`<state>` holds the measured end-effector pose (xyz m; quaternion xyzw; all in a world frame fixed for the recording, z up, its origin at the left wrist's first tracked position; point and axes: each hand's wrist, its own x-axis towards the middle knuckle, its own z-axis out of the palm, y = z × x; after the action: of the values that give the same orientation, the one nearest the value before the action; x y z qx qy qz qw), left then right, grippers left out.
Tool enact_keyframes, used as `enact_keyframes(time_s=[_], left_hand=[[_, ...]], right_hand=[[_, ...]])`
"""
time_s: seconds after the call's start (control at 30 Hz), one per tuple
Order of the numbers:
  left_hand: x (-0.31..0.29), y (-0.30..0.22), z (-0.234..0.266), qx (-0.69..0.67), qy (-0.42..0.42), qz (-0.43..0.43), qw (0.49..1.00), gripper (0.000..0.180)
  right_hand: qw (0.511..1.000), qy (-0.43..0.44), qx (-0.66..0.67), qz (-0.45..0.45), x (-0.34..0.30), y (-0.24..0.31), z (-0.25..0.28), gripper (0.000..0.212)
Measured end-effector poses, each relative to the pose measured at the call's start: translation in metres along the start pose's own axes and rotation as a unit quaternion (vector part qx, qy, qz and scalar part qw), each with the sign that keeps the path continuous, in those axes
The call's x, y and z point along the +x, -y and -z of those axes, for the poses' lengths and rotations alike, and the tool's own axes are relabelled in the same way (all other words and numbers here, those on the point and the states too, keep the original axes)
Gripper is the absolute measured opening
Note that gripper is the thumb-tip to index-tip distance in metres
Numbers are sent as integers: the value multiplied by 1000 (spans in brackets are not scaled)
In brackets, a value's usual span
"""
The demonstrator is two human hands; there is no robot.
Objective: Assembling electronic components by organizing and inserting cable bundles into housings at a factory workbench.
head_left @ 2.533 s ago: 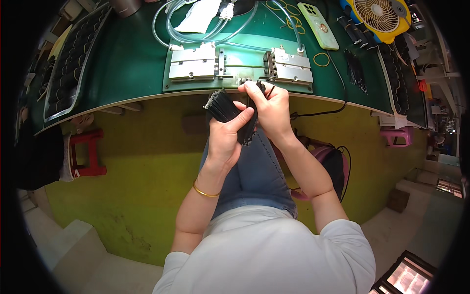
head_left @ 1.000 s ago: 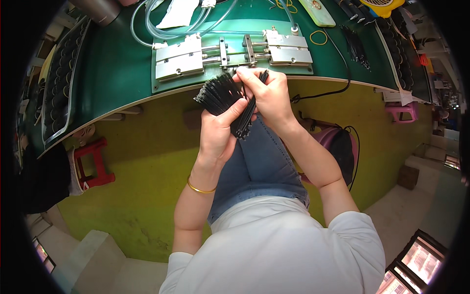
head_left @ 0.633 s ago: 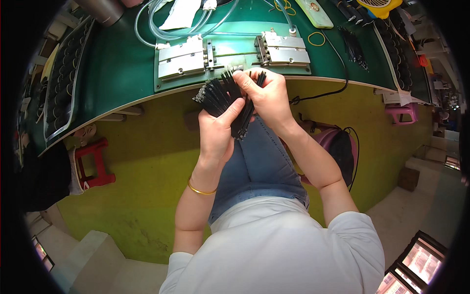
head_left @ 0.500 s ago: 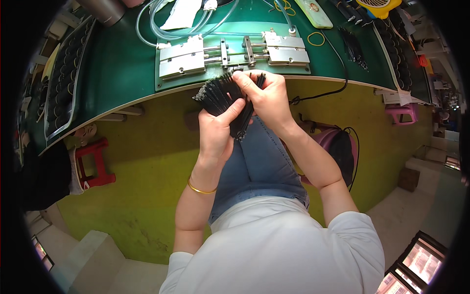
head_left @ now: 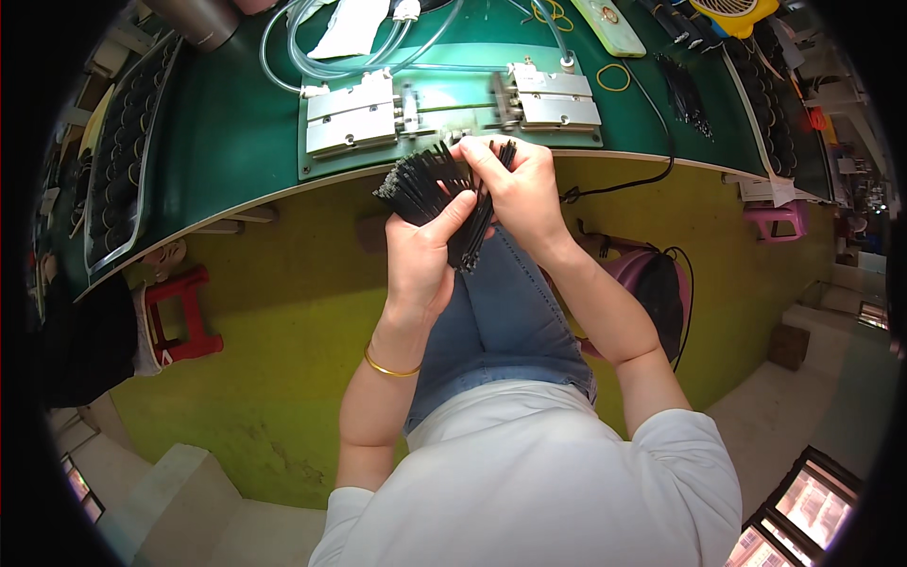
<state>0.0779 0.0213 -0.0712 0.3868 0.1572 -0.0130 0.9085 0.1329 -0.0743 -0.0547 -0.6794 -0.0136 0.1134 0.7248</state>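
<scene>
My left hand [head_left: 416,250] is closed round a thick bundle of thin black wires [head_left: 416,184], their ends fanned toward the upper left. Close beside it, my right hand [head_left: 520,189] pinches with thumb and forefinger at the table's front edge. A few more black strands stick up between its fingers. What the fingertips pinch is too small to make out. Just beyond them stands a pneumatic fixture, with a left metal cylinder block [head_left: 351,115] and a right metal cylinder block [head_left: 556,98] on a plate. Its two jaws are drawn apart and blurred.
Clear coiled air tubing [head_left: 302,47] lies behind the fixture on the green table [head_left: 227,113]. A phone [head_left: 609,26], a rubber band [head_left: 613,77] and a bunch of black wires [head_left: 688,99] are to the right. Black rolls fill a left tray [head_left: 128,151]. A red stool [head_left: 184,312] stands at left.
The fixture's two jaws have moved apart, each toward its own cylinder block. Both hands stay nearly in place, with the bundle still held.
</scene>
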Motion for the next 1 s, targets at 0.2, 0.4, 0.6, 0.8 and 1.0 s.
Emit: enact_keyframes(time_s=[0.2,0.4,0.6,0.8,1.0], left_hand=[[1,-1,-1,-8,-2,1,1000,8],[2,-1,-1,-3,1,11,1000,9],[4,0,-1,-3,17,9,1000,10],[0,-3,-3,-20,7,14,1000,12],[-2,0,0,-13,-3,14,1000,11]], right_hand=[[1000,-8,9,-1,2,-2,-1,21],[1000,9,20,-8,4,-1,2,22],[999,3,48,-11,8,-7,2,22],[1000,17,-1,26,5,-7,3,21],[999,6,-15,48,0,-5,0,20]])
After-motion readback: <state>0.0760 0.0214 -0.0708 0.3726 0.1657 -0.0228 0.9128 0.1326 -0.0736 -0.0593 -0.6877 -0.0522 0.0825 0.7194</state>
